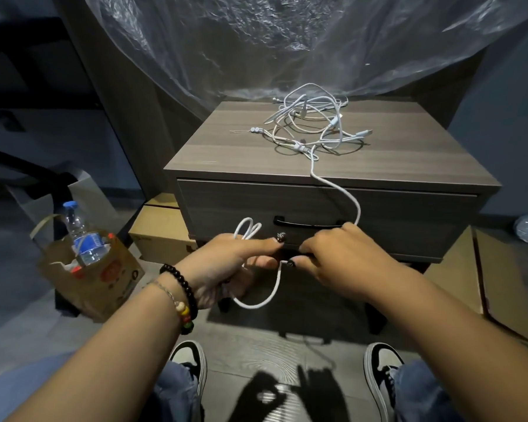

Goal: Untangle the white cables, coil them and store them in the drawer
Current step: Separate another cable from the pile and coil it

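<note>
A tangle of white cables [313,123] lies on top of the grey wooden nightstand [232,153], toward its back right. One white cable [339,190] runs from the tangle over the front edge and down to my hands. My left hand [235,263] grips a few coiled loops of this cable; loops stick up above it and one hangs below. My right hand [345,260] pinches the same cable close beside the left. Both hands are in front of the drawer [226,208], which is shut, near its black handle [305,223].
A brown paper bag [104,281] holding a water bottle [83,236] stands on the floor at left. Cardboard boxes [159,229] sit beside the nightstand on both sides. Clear plastic sheeting [287,41] hangs behind. My feet in black-and-white shoes are below.
</note>
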### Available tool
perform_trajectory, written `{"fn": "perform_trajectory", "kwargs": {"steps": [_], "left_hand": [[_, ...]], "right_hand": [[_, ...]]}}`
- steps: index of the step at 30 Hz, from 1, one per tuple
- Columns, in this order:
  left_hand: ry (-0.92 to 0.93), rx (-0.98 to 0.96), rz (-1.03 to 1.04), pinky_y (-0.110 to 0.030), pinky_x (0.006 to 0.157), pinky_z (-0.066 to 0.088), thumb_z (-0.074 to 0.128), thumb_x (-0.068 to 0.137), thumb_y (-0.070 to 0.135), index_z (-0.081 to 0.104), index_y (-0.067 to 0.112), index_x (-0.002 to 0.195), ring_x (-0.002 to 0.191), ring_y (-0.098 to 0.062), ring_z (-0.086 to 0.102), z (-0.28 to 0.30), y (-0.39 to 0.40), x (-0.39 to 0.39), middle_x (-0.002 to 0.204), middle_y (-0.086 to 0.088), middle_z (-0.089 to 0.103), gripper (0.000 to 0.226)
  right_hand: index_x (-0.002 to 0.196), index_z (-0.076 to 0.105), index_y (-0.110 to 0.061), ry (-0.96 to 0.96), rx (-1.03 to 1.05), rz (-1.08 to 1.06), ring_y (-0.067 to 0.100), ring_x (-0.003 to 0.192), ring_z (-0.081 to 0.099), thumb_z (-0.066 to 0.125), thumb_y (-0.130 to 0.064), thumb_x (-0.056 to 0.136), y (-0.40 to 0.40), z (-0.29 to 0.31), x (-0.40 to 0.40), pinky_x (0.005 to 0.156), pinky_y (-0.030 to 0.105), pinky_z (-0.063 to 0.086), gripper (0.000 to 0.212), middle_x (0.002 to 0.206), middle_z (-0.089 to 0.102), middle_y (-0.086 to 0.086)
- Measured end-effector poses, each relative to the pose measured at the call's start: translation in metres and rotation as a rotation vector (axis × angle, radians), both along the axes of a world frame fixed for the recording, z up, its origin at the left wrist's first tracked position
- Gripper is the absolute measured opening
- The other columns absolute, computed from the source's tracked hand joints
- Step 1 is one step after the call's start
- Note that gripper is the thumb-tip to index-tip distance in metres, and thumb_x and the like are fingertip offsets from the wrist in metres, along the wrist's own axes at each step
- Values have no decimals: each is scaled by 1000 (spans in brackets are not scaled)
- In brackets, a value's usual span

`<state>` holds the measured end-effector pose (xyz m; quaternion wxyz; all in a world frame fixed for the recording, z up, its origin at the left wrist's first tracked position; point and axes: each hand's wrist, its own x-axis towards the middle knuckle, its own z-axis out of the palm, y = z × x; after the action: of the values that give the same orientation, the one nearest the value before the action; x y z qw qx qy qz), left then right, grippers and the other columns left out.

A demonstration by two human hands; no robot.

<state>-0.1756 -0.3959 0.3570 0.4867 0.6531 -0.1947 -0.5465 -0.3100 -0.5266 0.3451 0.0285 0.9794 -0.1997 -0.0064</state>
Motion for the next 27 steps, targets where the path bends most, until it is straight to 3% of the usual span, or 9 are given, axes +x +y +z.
{"fn": "perform_trajectory", "kwargs": {"steps": [3,7,9,12,16,20,23,27], "left_hand": [[-108,29,-31,-14,35,17,73,79,24,63,11,80,38,-5,25,-2,-1,-3,59,3,58,16],[-40,20,-104,-15,38,15,69,81,19,62,7,95,42,-6,21,3,-2,-3,93,-14,74,20],[-37,8,-176,-17,39,14,65,84,18,61,4,99,46,-8,16,6,-3,-5,84,-12,73,20],[-112,-18,-183,-18,38,17,59,90,20,75,9,90,42,-9,26,5,-5,-6,53,-2,53,19],[-132,-154,-86,-16,39,29,48,97,27,70,5,89,40,-9,38,2,-7,-7,42,1,31,32],[30,-287,5,-22,51,54,41,100,23,60,5,88,63,-17,70,8,-5,-3,49,-6,51,29],[26,-327,-7,-16,38,46,44,96,28,59,7,91,43,-10,59,12,0,2,56,-6,60,25],[-20,-318,-68,-11,29,26,52,83,37,62,9,90,26,-3,33,15,-1,6,43,0,42,31]], "right_hand": [[108,68,-28,-102,39,-37,21,99,58,41,-47,98,-8,11,0,88,36,35,34,103,60,-2],[103,70,-29,-315,76,-54,18,90,56,47,-45,96,-11,20,-4,88,35,36,29,95,55,-8],[102,70,-28,-379,54,-51,18,88,56,48,-45,96,-11,21,-5,87,34,35,29,93,53,-9],[97,72,-23,-477,18,-28,21,81,56,52,-44,94,-11,19,-5,80,34,35,29,85,50,-9],[83,72,-19,-608,10,9,26,69,56,56,-47,89,-18,19,-7,74,36,40,33,80,59,-3],[80,71,-17,-583,-19,101,17,67,53,60,-41,90,-31,23,-10,76,34,40,28,73,56,-6],[85,68,-17,-541,9,123,20,78,54,55,-36,90,-43,26,-14,81,35,43,24,81,58,-3],[93,68,-18,-547,113,87,14,88,53,50,-38,87,-48,31,-20,83,28,41,28,93,58,-5]]}}
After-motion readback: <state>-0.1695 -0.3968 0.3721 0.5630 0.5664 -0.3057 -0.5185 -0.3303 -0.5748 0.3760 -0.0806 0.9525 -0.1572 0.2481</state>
